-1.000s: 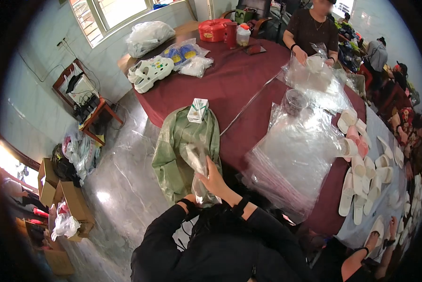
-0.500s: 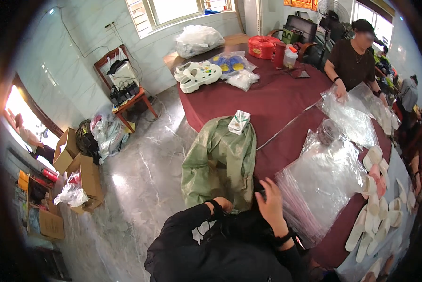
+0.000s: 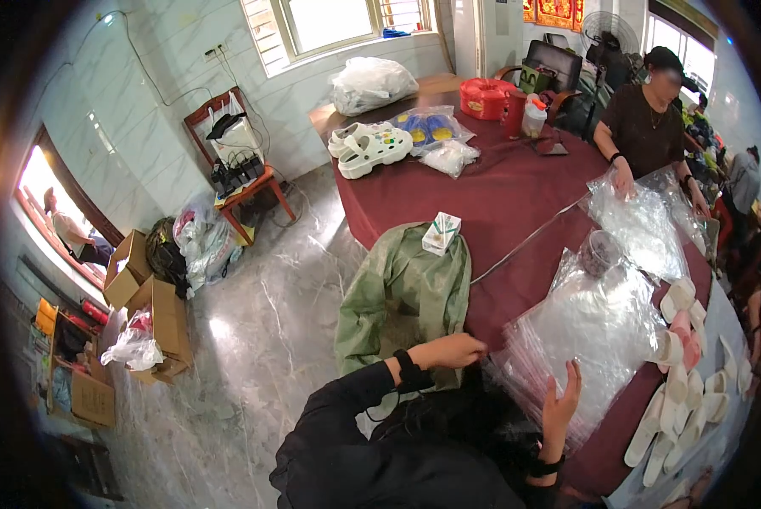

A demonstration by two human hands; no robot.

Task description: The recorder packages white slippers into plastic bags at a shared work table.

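My left hand (image 3: 455,350) reaches across the mouth of a green woven sack (image 3: 372,280) and points to the right. Its fingers are pressed together at the near left edge of a stack of clear plastic bags (image 3: 597,339); whether they pinch a bag I cannot make out. My right hand (image 3: 560,403) is open over the near part of the stack, fingers stretched up and nothing held. The sack hangs at the table's edge with its mouth toward me. A small white box with green marks (image 3: 442,233) lies on its far rim.
On the dark red tablecloth (image 3: 516,220) stand white clogs (image 3: 368,148), bagged blue shoes (image 3: 431,125) and a red round container (image 3: 486,97). Pale slippers (image 3: 673,416) lie at the right. Across the table a person (image 3: 643,127) handles clear bags (image 3: 631,225). Cardboard boxes (image 3: 164,318) sit left.
My left hand has moved right, from the sack's mouth to the edge of the bag stack. My right hand has shifted right and nearer to me, over the bags.
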